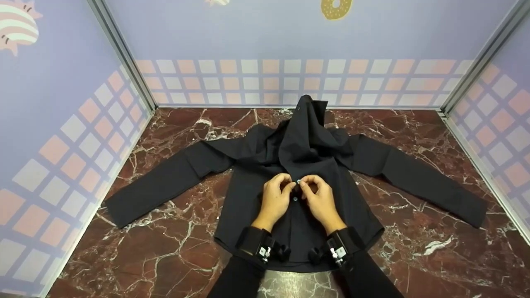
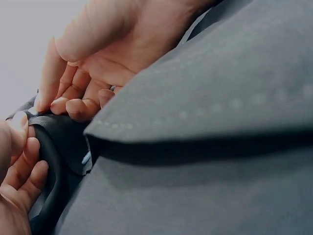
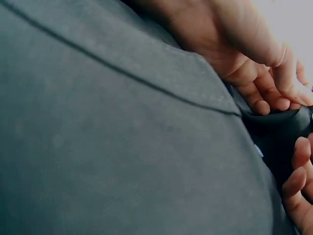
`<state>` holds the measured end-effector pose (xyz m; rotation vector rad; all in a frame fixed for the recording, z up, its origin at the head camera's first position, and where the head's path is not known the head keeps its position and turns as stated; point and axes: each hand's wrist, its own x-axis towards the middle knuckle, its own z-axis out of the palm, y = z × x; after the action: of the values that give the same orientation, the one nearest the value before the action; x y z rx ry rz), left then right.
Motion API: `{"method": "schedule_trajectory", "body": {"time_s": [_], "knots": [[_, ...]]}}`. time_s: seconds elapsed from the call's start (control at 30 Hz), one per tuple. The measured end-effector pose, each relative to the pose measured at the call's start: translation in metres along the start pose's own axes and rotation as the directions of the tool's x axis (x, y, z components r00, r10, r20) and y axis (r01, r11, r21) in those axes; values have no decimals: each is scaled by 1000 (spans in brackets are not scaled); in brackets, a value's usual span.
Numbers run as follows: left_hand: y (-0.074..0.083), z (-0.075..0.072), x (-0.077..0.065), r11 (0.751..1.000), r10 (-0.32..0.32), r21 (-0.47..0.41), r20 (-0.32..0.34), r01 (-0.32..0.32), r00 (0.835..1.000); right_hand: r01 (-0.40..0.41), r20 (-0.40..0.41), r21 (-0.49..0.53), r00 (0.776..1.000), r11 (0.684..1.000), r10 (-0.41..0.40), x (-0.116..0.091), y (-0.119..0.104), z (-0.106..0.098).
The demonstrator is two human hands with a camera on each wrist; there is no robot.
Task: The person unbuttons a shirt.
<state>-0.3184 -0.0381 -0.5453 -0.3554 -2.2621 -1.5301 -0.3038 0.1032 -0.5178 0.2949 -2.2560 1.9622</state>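
A black long-sleeved button shirt (image 1: 256,203) lies front up, its sleeves spread to both sides and its collar end bunched up at the far side. At the middle of its front placket, my left hand (image 1: 276,198) pinches the cloth between thumb and fingers. My right hand (image 1: 322,203) pinches the same spot from the other side, fingertips nearly meeting the left ones. Between them shows a small pale button (image 1: 298,181); whether it sits in a buttonhole is hidden. Just below, another button (image 1: 295,199) shows on the placket. In both wrist views the cloth is lifted in a fold at the fingertips.
The shirt rests on a dark red marbled tabletop (image 1: 165,248). Patterned panels enclose it: a left wall (image 1: 74,99), a back wall (image 1: 265,37) and a right wall (image 1: 509,107). Black wrist straps with cameras sit on both forearms, above the shirt's hem.
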Motion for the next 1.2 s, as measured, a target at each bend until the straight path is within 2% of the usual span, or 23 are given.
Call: {"method": "schedule_trajectory", "body": {"time_s": [0.1, 0.33, 0.5, 0.7, 0.9, 0.97, 1.07, 1.2], "knots": [[-1, 0, 0, 1000, 18, -13, -14, -18, 1000, 18, 23, 0, 1000, 1000, -18, 0, 2, -1], [-3, 0, 0, 998, -14, -59, -27, 13, 1000, 55, 56, 43, 997, 998, -57, 2, 5, -2], [-5, -1, 1, 999, -15, -39, -33, 14, 999, 125, 7, 38, 992, 991, -125, 3, 8, -3], [-2, 0, 2, 1000, -2, 0, -14, 2, 1000, 210, -91, -41, 973, 977, -213, 3, 7, -1], [-1, 0, 1, 999, 24, -27, 4, -24, 1000, 234, -98, -125, 964, 964, -247, 1, 5, 1], [-2, 0, 2, 998, 32, -46, -33, -34, 999, 246, -119, -139, 957, 959, -263, 1, 5, 1], [-4, 0, 3, 996, 26, -78, -127, -36, 992, 226, -200, -135, 948, 965, -249, 2, 5, -1], [-5, -4, 5, 990, -51, -139, -252, 16, 966, 115, -300, 1, 948, 993, -109, 5, 5, -7]]}}
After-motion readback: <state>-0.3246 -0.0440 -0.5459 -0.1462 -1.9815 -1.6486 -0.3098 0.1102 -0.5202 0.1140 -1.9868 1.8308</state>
